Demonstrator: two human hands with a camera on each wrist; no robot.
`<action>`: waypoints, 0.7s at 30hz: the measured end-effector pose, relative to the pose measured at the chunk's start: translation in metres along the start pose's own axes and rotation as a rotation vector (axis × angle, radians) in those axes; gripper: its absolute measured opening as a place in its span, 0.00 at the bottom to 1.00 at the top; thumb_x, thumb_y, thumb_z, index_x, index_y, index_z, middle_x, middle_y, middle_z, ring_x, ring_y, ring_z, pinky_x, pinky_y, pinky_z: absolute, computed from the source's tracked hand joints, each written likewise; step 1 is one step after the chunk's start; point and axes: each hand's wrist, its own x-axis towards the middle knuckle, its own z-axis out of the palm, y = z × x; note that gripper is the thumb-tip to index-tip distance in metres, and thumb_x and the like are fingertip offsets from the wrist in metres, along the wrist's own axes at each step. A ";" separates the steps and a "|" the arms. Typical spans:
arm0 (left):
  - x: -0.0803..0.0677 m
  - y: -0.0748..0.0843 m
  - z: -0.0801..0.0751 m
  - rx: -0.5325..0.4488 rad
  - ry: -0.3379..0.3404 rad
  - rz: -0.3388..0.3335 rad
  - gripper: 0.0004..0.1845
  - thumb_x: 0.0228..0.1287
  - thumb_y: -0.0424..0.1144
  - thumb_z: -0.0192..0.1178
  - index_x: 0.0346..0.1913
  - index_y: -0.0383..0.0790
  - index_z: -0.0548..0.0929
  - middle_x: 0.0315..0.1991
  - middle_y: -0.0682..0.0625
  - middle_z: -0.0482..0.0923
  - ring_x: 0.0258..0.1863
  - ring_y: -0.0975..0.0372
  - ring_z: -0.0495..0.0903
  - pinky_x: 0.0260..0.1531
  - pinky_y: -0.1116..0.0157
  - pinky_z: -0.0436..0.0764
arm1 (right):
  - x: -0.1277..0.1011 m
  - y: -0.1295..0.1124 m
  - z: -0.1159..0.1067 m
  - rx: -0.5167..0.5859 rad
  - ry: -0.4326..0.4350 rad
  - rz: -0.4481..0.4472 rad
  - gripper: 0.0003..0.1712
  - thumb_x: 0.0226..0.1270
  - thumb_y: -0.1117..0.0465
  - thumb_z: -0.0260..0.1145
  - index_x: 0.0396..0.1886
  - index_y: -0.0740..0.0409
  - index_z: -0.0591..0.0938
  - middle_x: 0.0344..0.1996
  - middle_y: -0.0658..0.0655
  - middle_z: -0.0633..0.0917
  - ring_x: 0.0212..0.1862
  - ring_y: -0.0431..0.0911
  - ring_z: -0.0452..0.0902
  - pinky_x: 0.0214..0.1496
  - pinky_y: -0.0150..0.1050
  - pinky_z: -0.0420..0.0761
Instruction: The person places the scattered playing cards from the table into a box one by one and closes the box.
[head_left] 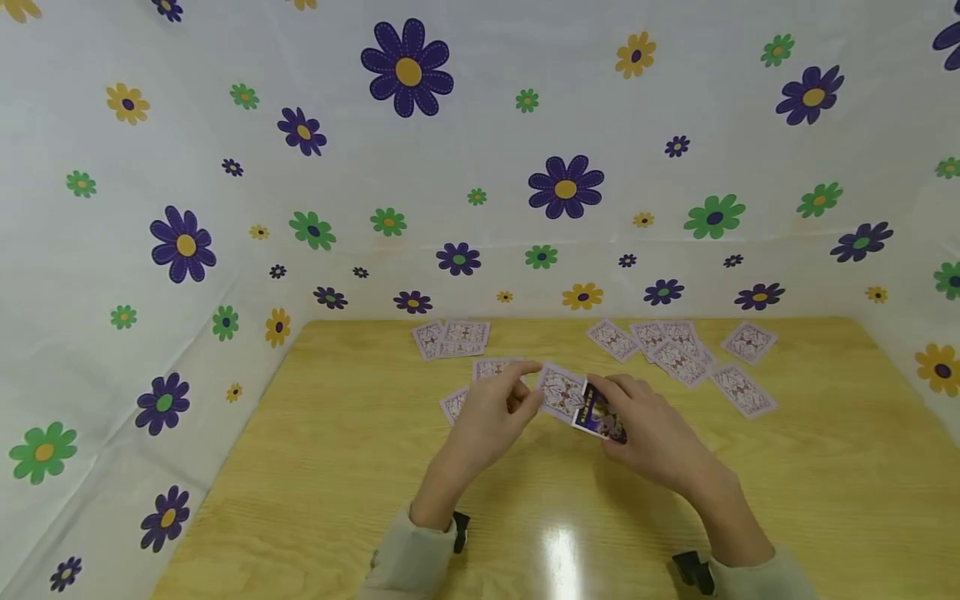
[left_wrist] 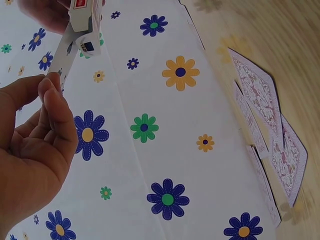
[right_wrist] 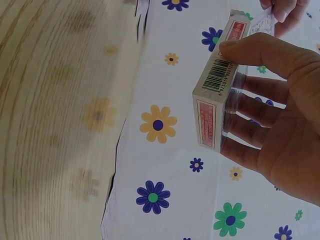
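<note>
Wooden table (head_left: 337, 467) bare near edge; right hand (head_left: 652, 437) fingers clamp card box (head_left: 598, 414), left hand (head_left: 491, 417) pinches card (head_left: 561, 390).

A staged recording booth rather than a lived-in room. A light wood-grain tabletop (head_left: 360, 467) is boxed in on three sides by white sheeting (head_left: 480, 150) printed with purple, green and yellow flowers; the sheet hangs as a back wall and two angled side walls, with creases and folds showing where it meets the tabletop's far edge. No furniture, window or household clutter shows anywhere behind the sheeting. Overhead light leaves a bright glare patch (head_left: 561, 557) on the varnished wood. Face-down playing cards (head_left: 678, 354) with a purple patterned back lie scattered along the far side. Small black mounts (head_left: 693, 571) sit at the person's wrists, over pale sleeves.
</note>
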 end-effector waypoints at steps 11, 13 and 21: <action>-0.005 0.005 0.014 0.022 -0.014 0.040 0.21 0.68 0.31 0.61 0.62 0.32 0.75 0.27 0.53 0.79 0.23 0.70 0.73 0.26 0.74 0.78 | -0.008 0.001 0.002 -0.013 0.021 -0.015 0.46 0.48 0.68 0.77 0.69 0.67 0.69 0.57 0.63 0.78 0.54 0.57 0.76 0.53 0.52 0.79; -0.005 0.004 0.015 -0.003 0.005 0.017 0.20 0.68 0.31 0.61 0.62 0.33 0.75 0.27 0.53 0.80 0.24 0.70 0.75 0.26 0.73 0.79 | -0.007 0.001 0.000 -0.019 0.032 -0.024 0.46 0.48 0.68 0.76 0.69 0.67 0.69 0.57 0.64 0.78 0.54 0.57 0.76 0.53 0.53 0.79; 0.001 0.003 0.020 -0.204 0.101 -0.091 0.17 0.68 0.29 0.60 0.59 0.36 0.76 0.27 0.50 0.82 0.23 0.66 0.79 0.23 0.69 0.80 | 0.000 0.001 -0.008 -0.011 0.037 -0.026 0.46 0.50 0.68 0.75 0.70 0.68 0.68 0.58 0.66 0.77 0.54 0.58 0.76 0.53 0.53 0.80</action>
